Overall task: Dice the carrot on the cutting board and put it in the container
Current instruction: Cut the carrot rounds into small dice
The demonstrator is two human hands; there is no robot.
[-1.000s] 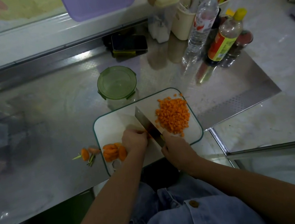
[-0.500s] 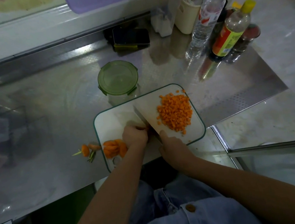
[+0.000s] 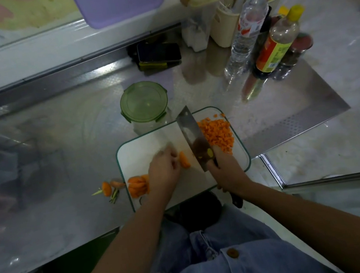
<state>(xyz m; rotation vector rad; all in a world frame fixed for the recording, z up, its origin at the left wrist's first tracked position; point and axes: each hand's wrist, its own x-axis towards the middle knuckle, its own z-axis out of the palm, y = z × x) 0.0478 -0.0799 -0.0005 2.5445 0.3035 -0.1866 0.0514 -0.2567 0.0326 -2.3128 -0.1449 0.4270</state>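
The steel worktop (image 3: 61, 139) fills most of the view. A white cutting board (image 3: 135, 151) with a green rim lies at its near edge, in front of the person. At the far right of the worktop stand a clear bottle (image 3: 248, 21) and a yellow-capped bottle (image 3: 276, 45), with a dark phone (image 3: 158, 51) lying flat against the far edge.

The container (image 3: 143, 102), clear with its round green lid clipped on, stands on the worktop just beyond the board's far edge, toward the middle.

The right hand (image 3: 226, 173) has its fingers wrapped round the handle of a cleaver (image 3: 191, 132), whose broad blade is tilted over the middle of the board. The left hand (image 3: 164, 170) is on the board beside it, blurred, with its fingers bent and holding a carrot piece (image 3: 184, 159) just left of the blade.

A heap of diced carrot (image 3: 217, 134) covers the board's right side, touching the blade's far face. A stack of carrot slices (image 3: 137, 185) sits at the board's near left corner, beside the left wrist. Carrot tops (image 3: 109, 188) with green stalks lie on the worktop just left of the board.
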